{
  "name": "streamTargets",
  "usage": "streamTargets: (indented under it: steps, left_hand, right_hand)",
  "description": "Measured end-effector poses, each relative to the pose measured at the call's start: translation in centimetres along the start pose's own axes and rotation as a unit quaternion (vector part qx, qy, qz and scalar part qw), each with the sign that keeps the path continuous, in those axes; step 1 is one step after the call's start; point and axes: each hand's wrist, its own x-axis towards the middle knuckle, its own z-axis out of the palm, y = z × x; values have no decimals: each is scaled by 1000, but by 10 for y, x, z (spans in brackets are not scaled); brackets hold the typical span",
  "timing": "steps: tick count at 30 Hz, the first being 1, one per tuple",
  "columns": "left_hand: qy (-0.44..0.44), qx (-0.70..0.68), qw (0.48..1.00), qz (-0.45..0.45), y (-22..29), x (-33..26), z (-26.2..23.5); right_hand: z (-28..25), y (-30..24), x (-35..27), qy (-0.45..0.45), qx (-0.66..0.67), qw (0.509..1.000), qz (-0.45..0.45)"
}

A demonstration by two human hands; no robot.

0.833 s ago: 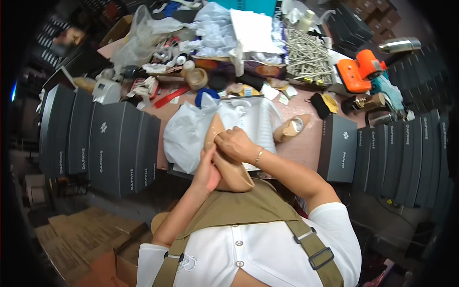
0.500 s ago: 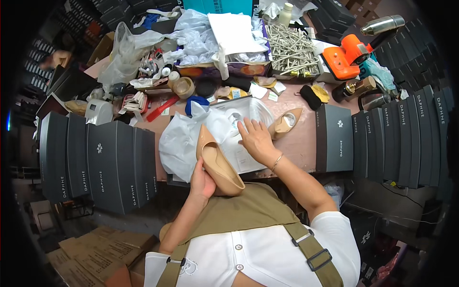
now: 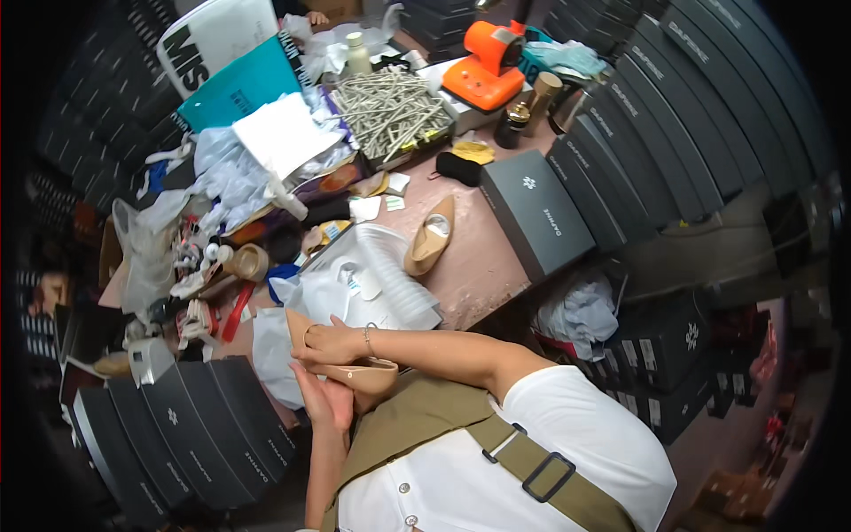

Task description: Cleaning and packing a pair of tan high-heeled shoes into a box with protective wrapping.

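We see a person seen from above, holding a glossy beige, pointed-toe shoe just in front of the body, at the near edge of a pink worktop. The left hand grips it from below, palm against its side. The right hand lies over the opening with bent fingers reaching in; its fingertips are hidden, so we cannot tell whether they pinch anything. We judge the step to be handwork inside the shoe, which calls for a steady left grip and careful fingers.

Crumpled white tissue paper spreads right beside the toe, and the right hand itself blocks our view of the insole. Beyond it lies white ribbed foam wrapping. Farther right on the worktop rests a matching beige pointed shoe with something round and white inside.

Dark grey cardboard shoe boxes stand in a row at left; another dark grey box begins the row at right. At the back are a tray of pale thin sticks and a bright orange device.
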Motion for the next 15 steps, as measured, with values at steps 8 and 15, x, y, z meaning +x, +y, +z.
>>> streamTargets:
  steps: [8, 15]
  left_hand:
    - [6, 191, 982, -16, 14, 58, 11]
    - [191, 140, 970, -46, -46, 6, -11]
  right_hand:
    - [-22, -26, -90, 42, -76, 995, -58]
    - [30, 14, -101, -148, 75, 986, -20]
